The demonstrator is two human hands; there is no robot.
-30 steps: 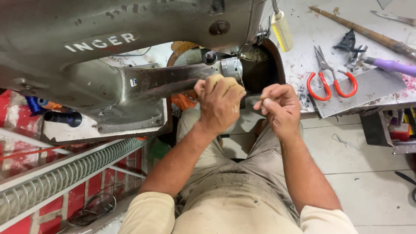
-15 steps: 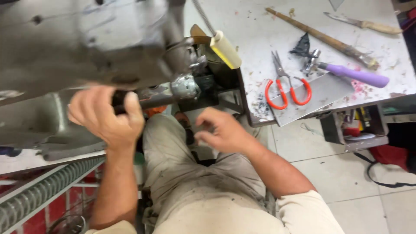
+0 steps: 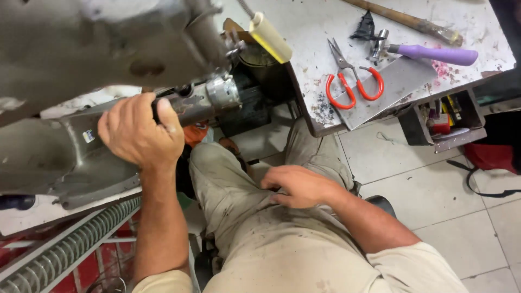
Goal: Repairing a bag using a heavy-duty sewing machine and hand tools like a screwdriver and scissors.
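My left hand [image 3: 140, 130] grips the grey metal arm of a large sewing machine [image 3: 81, 59] that fills the upper left, close to its round silver end part [image 3: 221, 92]. My right hand [image 3: 297, 185] lies on my lap over beige trousers, its fingers curled down onto the cloth; I cannot see anything held in it. A yellowish plastic piece [image 3: 269, 37] sticks out above the machine's end.
A stained white worktable [image 3: 434, 11] at upper right carries red-handled scissors [image 3: 353, 81], a purple-handled tool [image 3: 434, 53], a wooden-handled tool [image 3: 404, 20] and a grey sheet [image 3: 399, 81]. A small drawer [image 3: 442, 122] of bits hangs beneath. A ribbed grey hose [image 3: 65, 247] runs at lower left. White floor tiles lie right.
My right hand has left the machine's end and dropped onto my lap. My left hand has slid left along the machine arm. The view has swung right.
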